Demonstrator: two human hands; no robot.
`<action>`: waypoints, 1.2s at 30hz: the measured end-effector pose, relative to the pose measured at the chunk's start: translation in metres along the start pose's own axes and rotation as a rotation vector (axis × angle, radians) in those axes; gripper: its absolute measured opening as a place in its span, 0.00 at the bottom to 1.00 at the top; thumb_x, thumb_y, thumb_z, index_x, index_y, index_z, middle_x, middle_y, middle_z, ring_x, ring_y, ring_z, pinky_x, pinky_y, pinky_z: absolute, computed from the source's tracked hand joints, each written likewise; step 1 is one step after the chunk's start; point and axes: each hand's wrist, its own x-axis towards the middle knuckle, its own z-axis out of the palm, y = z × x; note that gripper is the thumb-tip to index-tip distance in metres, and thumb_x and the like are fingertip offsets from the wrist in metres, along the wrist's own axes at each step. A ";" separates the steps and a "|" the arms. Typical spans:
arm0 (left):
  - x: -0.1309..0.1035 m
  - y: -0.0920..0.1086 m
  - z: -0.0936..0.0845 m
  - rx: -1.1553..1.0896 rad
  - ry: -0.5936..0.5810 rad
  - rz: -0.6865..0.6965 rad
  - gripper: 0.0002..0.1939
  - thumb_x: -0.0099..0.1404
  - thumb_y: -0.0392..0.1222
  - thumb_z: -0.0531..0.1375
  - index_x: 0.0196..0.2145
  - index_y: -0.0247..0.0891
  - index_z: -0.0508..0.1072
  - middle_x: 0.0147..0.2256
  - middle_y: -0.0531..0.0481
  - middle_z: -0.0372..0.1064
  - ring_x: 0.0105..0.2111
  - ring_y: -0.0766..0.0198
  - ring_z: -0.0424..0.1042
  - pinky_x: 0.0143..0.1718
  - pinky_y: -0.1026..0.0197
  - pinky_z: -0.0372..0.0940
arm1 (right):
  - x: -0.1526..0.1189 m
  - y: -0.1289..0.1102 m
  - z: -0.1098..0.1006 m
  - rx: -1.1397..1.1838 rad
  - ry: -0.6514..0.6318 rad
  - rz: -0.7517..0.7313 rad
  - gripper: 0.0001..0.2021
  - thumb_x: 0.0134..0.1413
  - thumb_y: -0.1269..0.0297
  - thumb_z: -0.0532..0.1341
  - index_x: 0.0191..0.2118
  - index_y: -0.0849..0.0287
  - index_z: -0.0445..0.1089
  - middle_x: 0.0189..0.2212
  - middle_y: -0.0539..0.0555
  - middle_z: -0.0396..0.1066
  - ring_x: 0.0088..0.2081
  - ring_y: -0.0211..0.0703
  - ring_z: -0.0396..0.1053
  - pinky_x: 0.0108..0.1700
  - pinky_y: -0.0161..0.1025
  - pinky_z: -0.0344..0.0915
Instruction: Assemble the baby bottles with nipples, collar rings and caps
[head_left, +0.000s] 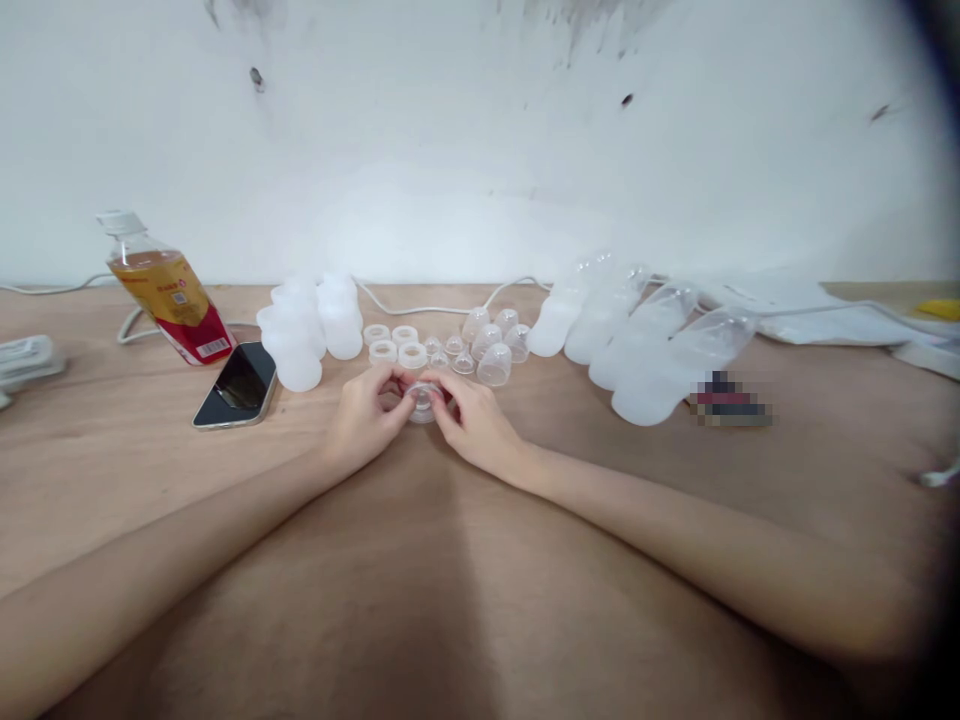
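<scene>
My left hand (pixel 373 412) and my right hand (pixel 478 418) meet at the middle of the table. Between their fingertips is a small translucent bottle collar ring (pixel 424 412), with a clear piece in its opening that looks like a teat. Just beyond the fingers stand several pale collar rings (pixel 382 351). To their right are several small clear teats (pixel 463 360) and larger clear dome caps (pixel 495 366). Both hands have their fingers bent in around the ring, and parts of it are hidden by them.
White bottle bodies (pixel 298 360) cluster at the left, capped bottles (pixel 649 385) at the right. A phone (pixel 238 385) and a drink bottle (pixel 174 295) stand further left. A white cable (pixel 420 310) runs along the wall (pixel 450 150). A plastic bag (pixel 780 310) lies at the back right.
</scene>
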 end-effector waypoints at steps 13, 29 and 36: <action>-0.002 0.001 0.001 0.017 0.013 0.019 0.03 0.56 0.37 0.54 0.30 0.36 0.63 0.29 0.52 0.67 0.30 0.66 0.69 0.28 0.66 0.64 | 0.002 -0.001 -0.002 0.029 -0.001 -0.008 0.12 0.48 0.75 0.50 0.40 0.60 0.61 0.28 0.51 0.64 0.26 0.35 0.59 0.30 0.33 0.58; -0.007 0.000 0.000 0.315 0.051 0.264 0.05 0.58 0.34 0.53 0.34 0.39 0.63 0.33 0.51 0.65 0.35 0.64 0.66 0.34 0.61 0.64 | 0.003 -0.001 -0.005 0.536 -0.135 0.218 0.20 0.54 0.58 0.52 0.52 0.53 0.49 0.37 0.53 0.63 0.30 0.37 0.65 0.29 0.37 0.64; -0.001 0.013 -0.045 0.492 0.529 0.395 0.31 0.51 0.43 0.62 0.50 0.41 0.53 0.53 0.44 0.48 0.54 0.52 0.51 0.52 0.50 0.55 | 0.008 0.012 -0.001 0.938 -0.086 0.425 0.28 0.46 0.60 0.59 0.52 0.51 0.47 0.37 0.52 0.62 0.33 0.41 0.69 0.23 0.33 0.65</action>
